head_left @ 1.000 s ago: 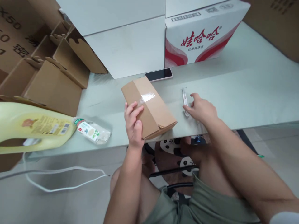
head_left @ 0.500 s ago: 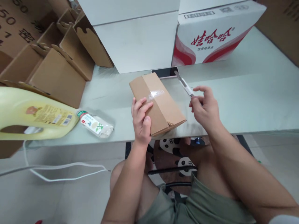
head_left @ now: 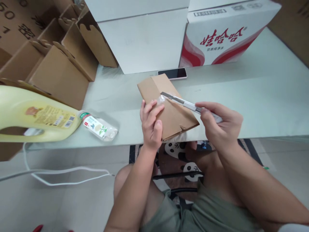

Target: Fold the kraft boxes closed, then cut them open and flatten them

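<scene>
A small brown cardboard box [head_left: 180,117] with a strip of clear tape [head_left: 161,99] over its seam is tilted at the table's front edge. My left hand [head_left: 152,124] grips its left side, fingers lying over the top face and the thumb near the front. In my right hand [head_left: 220,124] is a white utility knife [head_left: 187,103], its blade out and pointing left. The blade tip is at the tape, just beyond my left fingertips; whether it touches I cannot tell. A phone [head_left: 172,73] lies flat behind the box.
A clear labelled bottle [head_left: 98,126] lies on its side at the left, against a big yellow jug [head_left: 48,117]. Open brown cartons [head_left: 60,77] stand behind them. White boxes [head_left: 145,43] and a red-and-white carton [head_left: 222,38] line the table's back. A white cable [head_left: 70,184] hangs at lower left.
The knife has swung down and left, from beside the box to over its taped seam, and my right hand has closed around the handle. My left hand still holds the box.
</scene>
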The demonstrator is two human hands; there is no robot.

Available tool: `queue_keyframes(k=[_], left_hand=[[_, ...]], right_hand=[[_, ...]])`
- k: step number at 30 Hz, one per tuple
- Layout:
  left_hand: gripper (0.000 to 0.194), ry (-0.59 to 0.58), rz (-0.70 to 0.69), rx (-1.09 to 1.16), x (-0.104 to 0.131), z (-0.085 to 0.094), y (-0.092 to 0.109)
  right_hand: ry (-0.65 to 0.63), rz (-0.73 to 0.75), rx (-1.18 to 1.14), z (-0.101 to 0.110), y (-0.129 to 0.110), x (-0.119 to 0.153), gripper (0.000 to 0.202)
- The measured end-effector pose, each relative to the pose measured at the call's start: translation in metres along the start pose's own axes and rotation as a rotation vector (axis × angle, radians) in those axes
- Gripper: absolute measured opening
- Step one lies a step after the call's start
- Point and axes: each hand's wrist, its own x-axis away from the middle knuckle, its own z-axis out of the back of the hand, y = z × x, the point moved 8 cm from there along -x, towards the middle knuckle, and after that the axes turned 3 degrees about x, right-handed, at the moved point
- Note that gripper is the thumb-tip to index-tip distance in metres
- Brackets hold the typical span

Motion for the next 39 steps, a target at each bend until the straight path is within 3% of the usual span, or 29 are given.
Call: queue_keyframes(k=[7,25,33,39], left_hand=[[0.040,0.004,-0.003,0.008,0.000,-0.001,0.001],[0.041,-0.024,0.017,-0.025,0.003,0.003,-0.005],[0.044,-0.017,0.046,-0.012,0.003,0.006,-0.008],[0.044,-0.021,0.067,0.038,0.004,0.009,-0.017]], right_hand=[[0.014,-0.081,0.045,0.001,0.002,-0.002,0.021],[-0.137,-0.266,-0.074,-0.001,0.016,-0.006,0.019],[-0.110,-0.194,-0.065,0.015,0.007,-0.006,0.018],[-0.115,-0.250,-0.228,0.014,0.024,-0.007,0.011]])
